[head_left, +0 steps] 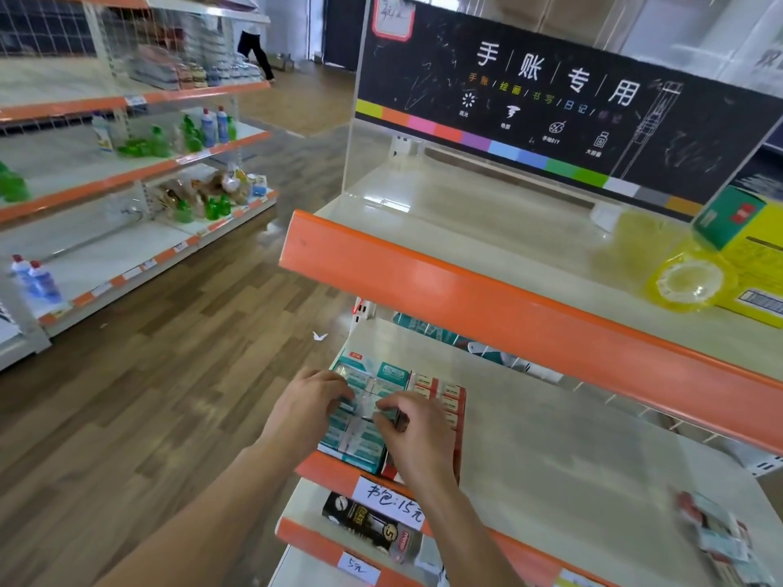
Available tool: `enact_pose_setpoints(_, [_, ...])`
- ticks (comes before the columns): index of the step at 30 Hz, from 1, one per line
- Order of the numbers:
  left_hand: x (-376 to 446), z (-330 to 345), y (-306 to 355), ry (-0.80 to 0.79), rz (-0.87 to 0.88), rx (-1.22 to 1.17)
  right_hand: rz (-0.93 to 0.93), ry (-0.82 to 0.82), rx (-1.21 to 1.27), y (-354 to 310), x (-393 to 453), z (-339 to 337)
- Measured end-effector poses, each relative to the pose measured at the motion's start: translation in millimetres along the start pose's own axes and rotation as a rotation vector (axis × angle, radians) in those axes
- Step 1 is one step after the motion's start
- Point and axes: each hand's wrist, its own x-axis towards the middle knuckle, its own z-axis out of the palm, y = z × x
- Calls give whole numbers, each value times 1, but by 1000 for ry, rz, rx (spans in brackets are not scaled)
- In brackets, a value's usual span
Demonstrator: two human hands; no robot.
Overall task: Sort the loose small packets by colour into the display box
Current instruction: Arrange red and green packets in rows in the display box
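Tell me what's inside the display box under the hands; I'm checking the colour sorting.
The display box holds teal packets on its left side and red packets on its right. The left hand and right hand cover the middle packets.

A display box [373,377] sits at the front left corner of a cream middle shelf [572,451], and both hands work over it. The box's left part holds rows of teal packets [360,444]; its right part holds red packets [447,398]. The left hand [311,406] rests on the box's left side, fingers curled over the teal rows. The right hand [413,434] is over the box's middle, fingertips pinching a teal packet. Far to the box's right, at the shelf's edge, lies a blurred pile of loose packets [716,533]. Below the box hangs a handwritten price label [392,499]. Above it juts an orange-edged upper shelf [487,298].
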Motion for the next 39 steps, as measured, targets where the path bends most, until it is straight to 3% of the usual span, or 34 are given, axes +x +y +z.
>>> enact_pose_setpoints(21, [2, 4, 25, -17, -134, 177, -109, -42, -30, 11, -1, -2])
enact_pose_setpoints(31, [14, 37, 78, 94, 71, 79, 26, 68, -8, 47, -15, -45])
enact_pose_setpoints(39, [21, 71, 140, 55, 194, 18, 107, 231, 17, 97, -45, -76])
